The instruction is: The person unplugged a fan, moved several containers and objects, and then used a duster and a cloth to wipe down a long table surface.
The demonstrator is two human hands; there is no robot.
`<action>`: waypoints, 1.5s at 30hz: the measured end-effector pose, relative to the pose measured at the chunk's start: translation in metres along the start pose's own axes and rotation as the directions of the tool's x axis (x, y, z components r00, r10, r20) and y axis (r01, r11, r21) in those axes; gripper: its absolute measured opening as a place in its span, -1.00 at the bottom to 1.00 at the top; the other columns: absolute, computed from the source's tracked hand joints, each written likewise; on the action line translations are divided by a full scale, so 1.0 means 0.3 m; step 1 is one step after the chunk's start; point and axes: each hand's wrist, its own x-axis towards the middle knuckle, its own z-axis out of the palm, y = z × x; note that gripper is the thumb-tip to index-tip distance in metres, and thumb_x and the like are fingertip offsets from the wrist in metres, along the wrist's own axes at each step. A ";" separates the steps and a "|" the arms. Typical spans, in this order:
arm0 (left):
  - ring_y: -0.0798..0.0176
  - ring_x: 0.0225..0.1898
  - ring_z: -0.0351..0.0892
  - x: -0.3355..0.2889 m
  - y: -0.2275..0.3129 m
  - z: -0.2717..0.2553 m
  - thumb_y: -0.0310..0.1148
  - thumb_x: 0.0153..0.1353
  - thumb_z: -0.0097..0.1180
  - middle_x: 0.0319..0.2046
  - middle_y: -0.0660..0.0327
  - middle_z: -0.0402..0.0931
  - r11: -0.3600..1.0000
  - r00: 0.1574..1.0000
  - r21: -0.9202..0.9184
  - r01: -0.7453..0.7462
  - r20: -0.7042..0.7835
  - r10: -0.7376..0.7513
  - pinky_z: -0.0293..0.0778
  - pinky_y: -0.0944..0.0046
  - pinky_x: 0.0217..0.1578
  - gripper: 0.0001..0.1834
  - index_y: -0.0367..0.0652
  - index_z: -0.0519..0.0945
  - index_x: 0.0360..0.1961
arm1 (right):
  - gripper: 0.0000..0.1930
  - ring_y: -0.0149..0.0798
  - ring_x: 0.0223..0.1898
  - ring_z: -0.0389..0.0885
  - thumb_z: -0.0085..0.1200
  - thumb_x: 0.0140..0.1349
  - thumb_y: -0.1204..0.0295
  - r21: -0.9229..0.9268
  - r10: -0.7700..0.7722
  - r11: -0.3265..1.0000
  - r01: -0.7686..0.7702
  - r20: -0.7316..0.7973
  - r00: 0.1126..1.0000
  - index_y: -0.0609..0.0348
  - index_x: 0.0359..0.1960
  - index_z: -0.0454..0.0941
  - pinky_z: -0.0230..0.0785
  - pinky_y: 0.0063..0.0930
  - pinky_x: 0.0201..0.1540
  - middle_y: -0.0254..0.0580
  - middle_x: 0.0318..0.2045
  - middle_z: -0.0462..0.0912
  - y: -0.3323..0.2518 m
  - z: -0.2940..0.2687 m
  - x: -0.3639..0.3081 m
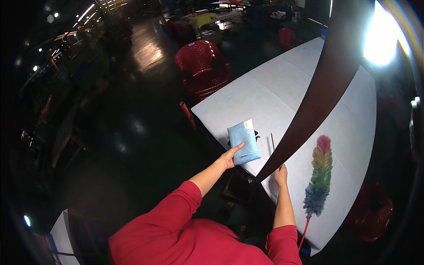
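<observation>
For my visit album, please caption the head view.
Left hand holding a blue packet at a white table bearing a rainbow feather duster.

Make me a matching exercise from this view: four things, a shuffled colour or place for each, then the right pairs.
Things
1. Packet
2. Feather duster
3. Tabletop
4. Plastic chairs

Colours and places
A. white, beneath the duster
B. dark red, standing around
C. held in the left hand
D. many-coloured, lying down

Pairs: 1-C, 2-D, 3-A, 4-B
</observation>
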 end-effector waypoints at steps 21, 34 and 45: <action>0.16 -0.13 0.43 -0.021 0.106 -0.003 0.00 -0.06 0.18 -0.16 0.21 0.45 0.866 0.883 -0.205 -0.456 -0.226 0.412 0.40 0.06 -0.17 -0.45 -0.05 0.40 -0.09 | -0.53 -0.06 -0.01 0.28 0.11 0.02 0.25 -0.379 0.235 0.666 -0.643 -0.711 0.663 0.04 -0.01 0.32 0.20 -0.08 -0.09 -0.11 -0.09 0.35 0.185 -0.528 -0.336; 0.16 -0.18 0.45 -0.836 -0.424 -0.553 0.00 -0.04 0.16 -0.18 0.24 0.46 0.749 0.624 -0.195 -0.633 -0.701 0.345 0.41 0.15 -0.27 -0.49 -0.03 0.42 -0.12 | -0.64 0.01 -0.30 0.44 -0.18 0.19 0.30 -0.269 0.325 0.894 -0.359 -0.163 0.932 0.31 -0.10 0.41 0.25 -0.27 -0.16 0.08 -0.37 0.48 0.443 -0.677 -0.889; 0.20 -0.24 0.50 -1.011 -0.547 -0.585 0.03 -0.03 0.13 -0.19 0.18 0.48 0.597 0.336 -0.136 -0.791 -0.912 0.237 0.41 0.22 -0.30 -0.44 -0.10 0.38 -0.09 | -0.74 0.21 -0.35 0.48 -0.14 0.16 0.31 -0.382 -0.037 0.892 0.240 0.467 0.883 0.20 -0.25 0.50 0.32 -0.11 -0.29 0.23 -0.45 0.50 0.140 -0.360 -0.392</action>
